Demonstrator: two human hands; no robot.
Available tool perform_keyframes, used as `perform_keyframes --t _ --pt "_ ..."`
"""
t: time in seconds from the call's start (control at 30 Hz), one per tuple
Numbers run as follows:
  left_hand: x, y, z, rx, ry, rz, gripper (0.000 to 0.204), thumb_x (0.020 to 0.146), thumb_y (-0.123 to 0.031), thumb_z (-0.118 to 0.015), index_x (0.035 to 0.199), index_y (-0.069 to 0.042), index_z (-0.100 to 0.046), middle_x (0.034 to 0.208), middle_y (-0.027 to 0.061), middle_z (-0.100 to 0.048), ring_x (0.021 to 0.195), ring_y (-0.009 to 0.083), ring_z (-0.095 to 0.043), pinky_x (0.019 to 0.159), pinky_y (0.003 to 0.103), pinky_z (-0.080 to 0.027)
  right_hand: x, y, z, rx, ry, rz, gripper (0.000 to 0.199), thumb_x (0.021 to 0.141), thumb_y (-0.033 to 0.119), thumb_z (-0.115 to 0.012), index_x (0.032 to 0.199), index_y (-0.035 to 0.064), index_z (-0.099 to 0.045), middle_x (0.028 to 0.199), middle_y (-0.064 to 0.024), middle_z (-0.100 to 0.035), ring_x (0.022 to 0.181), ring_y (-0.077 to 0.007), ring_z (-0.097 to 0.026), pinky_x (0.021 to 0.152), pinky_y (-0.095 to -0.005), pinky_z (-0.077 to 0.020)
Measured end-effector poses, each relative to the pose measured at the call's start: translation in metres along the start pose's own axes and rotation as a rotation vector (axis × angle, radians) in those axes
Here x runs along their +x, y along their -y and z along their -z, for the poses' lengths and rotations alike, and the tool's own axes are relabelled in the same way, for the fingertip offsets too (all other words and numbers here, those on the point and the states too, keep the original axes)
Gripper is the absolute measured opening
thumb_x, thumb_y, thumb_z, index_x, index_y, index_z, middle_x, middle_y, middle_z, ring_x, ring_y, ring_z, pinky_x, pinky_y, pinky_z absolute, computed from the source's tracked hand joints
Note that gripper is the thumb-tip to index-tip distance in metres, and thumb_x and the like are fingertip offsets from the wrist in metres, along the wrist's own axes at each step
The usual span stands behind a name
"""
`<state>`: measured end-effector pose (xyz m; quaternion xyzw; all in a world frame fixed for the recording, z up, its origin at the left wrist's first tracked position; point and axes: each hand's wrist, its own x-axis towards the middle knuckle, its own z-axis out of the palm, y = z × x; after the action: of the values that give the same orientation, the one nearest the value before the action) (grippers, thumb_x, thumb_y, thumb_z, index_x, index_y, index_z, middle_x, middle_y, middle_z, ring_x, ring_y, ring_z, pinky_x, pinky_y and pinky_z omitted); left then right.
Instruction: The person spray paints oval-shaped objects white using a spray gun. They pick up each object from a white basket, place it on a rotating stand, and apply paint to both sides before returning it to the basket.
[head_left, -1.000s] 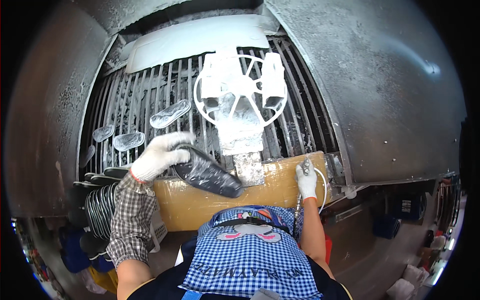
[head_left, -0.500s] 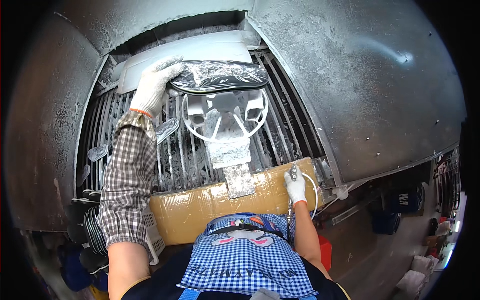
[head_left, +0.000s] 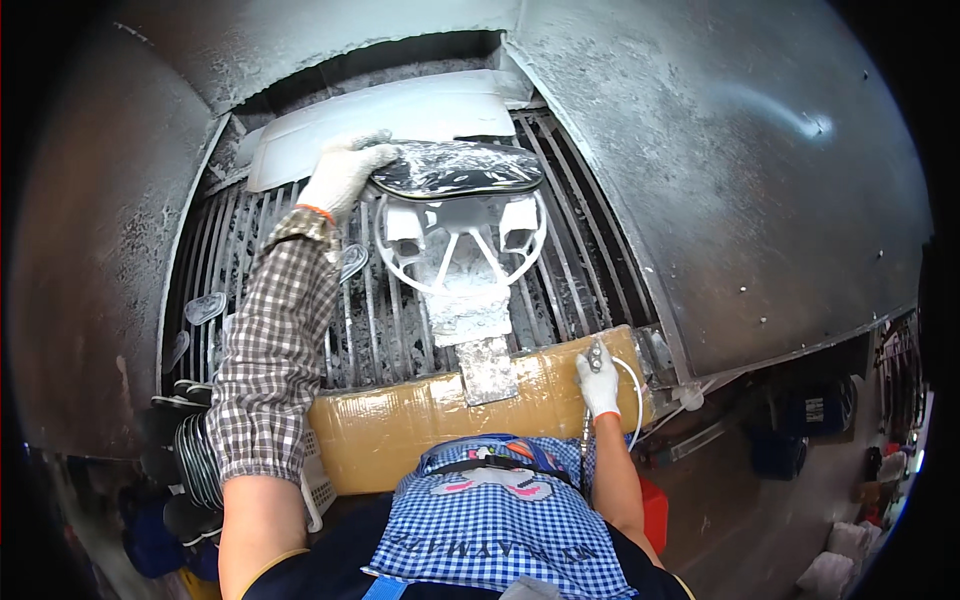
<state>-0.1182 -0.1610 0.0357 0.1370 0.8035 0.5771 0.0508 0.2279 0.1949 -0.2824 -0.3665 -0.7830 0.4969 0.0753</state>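
At upper centre, your left hand grips the dark shoe sole atop the white wheel-shaped holder. Lower right, your right hand is closed around a spray tool on the tape-wrapped ledge.

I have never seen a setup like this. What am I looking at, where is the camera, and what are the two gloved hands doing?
The camera sits on the person's head and looks down, so the forearms enter from below and straight edges bend. The person stands at a metal spray booth with a slatted grate coated in white residue. On the grate stands a white wheel-shaped holder on a stem. The left hand, in a white glove, holds a dark oval shoe-sole-like piece on top of that holder. The right hand grips a small metal tool with a white hose, resting on the tape-wrapped front ledge.
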Motion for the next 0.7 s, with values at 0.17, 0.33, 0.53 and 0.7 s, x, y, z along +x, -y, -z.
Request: perform_keyframes --t 0.17,0.33,0.53,0.7 --pt "0.009 0.010 -0.004 0.273 -0.063 -0.121 0.055 0.093 -0.025 -0.077 0.138 0.006 -0.068 0.125 0.0192 -0.077 0.111 0.0209 -0.073 0.101 0.031 -0.055 0.012 -0.024 -0.007 -0.028 -0.057 0.152 0.060 0.100 0.014 -0.073 0.155 0.0047 -0.054 0.096 -0.0029 -0.068 0.071 -0.0112 -0.061 0.064 -0.0310 -0.0543" --pt "0.008 0.009 -0.004 0.427 -0.054 -0.120 0.057 0.094 -0.031 -0.076 0.138 0.004 -0.069 0.133 0.0221 -0.074 0.124 0.0267 -0.071 0.109 0.035 -0.052 0.011 -0.021 -0.009 0.030 -0.070 0.177 0.062 0.100 0.014 -0.073 0.157 0.0052 -0.052 0.093 -0.0024 -0.066 0.069 -0.0115 -0.060 0.063 -0.0303 -0.0535" --pt "-0.003 0.010 -0.009 0.503 -0.167 -0.184 0.070 0.094 -0.046 -0.072 0.148 -0.001 -0.063 0.143 0.0250 -0.068 0.135 0.0366 -0.064 0.118 0.043 -0.045 0.002 -0.002 -0.003 0.030 0.002 -0.001 0.070 0.097 0.026 -0.076 0.158 0.0018 -0.051 0.122 -0.0230 -0.075 0.109 -0.0295 -0.072 0.099 -0.0384 -0.0542" --pt "-0.019 -0.019 -0.022 0.695 -0.115 -0.544 0.075 0.087 -0.049 -0.079 0.146 -0.005 -0.063 0.141 0.0253 -0.067 0.139 0.0437 -0.057 0.119 0.049 -0.043 0.002 -0.003 -0.004 -0.033 -0.022 0.023 0.070 0.097 0.030 -0.075 0.157 0.0029 -0.052 0.122 -0.0259 -0.074 0.110 -0.0354 -0.073 0.099 -0.0420 -0.0542"
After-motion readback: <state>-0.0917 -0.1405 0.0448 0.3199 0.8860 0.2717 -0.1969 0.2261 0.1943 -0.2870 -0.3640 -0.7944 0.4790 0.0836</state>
